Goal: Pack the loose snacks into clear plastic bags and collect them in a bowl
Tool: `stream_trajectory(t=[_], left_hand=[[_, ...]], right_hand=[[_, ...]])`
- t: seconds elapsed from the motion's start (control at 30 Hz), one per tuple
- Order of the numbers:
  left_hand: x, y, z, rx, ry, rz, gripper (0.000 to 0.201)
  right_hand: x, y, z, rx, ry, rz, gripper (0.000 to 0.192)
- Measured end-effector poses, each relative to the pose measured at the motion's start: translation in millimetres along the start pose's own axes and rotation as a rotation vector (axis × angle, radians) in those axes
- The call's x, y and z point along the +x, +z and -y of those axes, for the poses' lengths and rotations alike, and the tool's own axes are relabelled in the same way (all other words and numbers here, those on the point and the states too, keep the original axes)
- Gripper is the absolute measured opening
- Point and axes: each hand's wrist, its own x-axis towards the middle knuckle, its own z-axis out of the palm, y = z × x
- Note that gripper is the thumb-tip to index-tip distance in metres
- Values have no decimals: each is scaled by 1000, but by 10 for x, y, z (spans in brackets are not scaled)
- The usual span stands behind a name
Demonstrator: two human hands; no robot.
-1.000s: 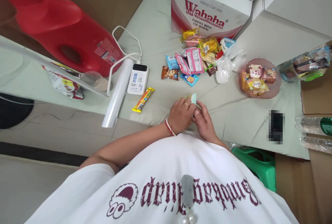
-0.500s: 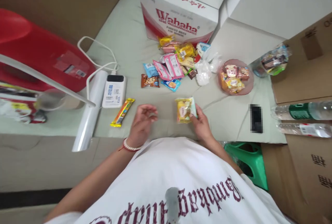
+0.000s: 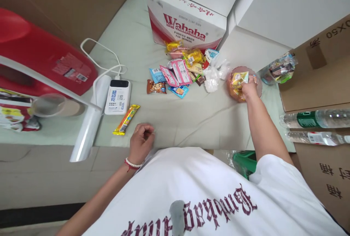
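The scene is bright and evenly lit by soft, diffuse light, with only faint shadows under the snack packets (image 3: 179, 72) and the right forearm. A mild sheen shows on the red plastic container (image 3: 41, 57) and the water bottles (image 3: 314, 119). Straight edges bow toward the frame's borders, and fine print blurs slightly.

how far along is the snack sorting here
Done: a few wrapped snacks already lie in the pink glass bowl. In hand: the right hand holds a yellow snack packet over it. Left: the pile of assorted snack packets and a yellow candy bar.
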Motion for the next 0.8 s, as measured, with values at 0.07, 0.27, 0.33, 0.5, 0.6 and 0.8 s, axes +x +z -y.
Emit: stream_trajectory(t=[0.07, 0.27, 0.33, 0.5, 0.6, 0.8], left_hand=[[-20, -1, 22, 47, 55, 7, 5], [-102, 11, 104, 84, 162, 4, 6], [-98, -5, 114, 44, 158, 7, 5], [-56, -82, 128, -109, 141, 36, 7], [-47, -81, 138, -137, 134, 46, 7], [-64, -111, 86, -211, 67, 35, 3]], right_hand=[[-27, 83, 67, -92, 71, 78, 26], [-51, -87, 191, -273, 124, 180, 28], [-68, -188, 307, -293, 120, 186, 34], [-330, -262, 767, -266, -257, 38, 34], [-591, -3, 902, -286, -483, 275, 30], [-900, 515, 707, -281, -226, 484, 20]])
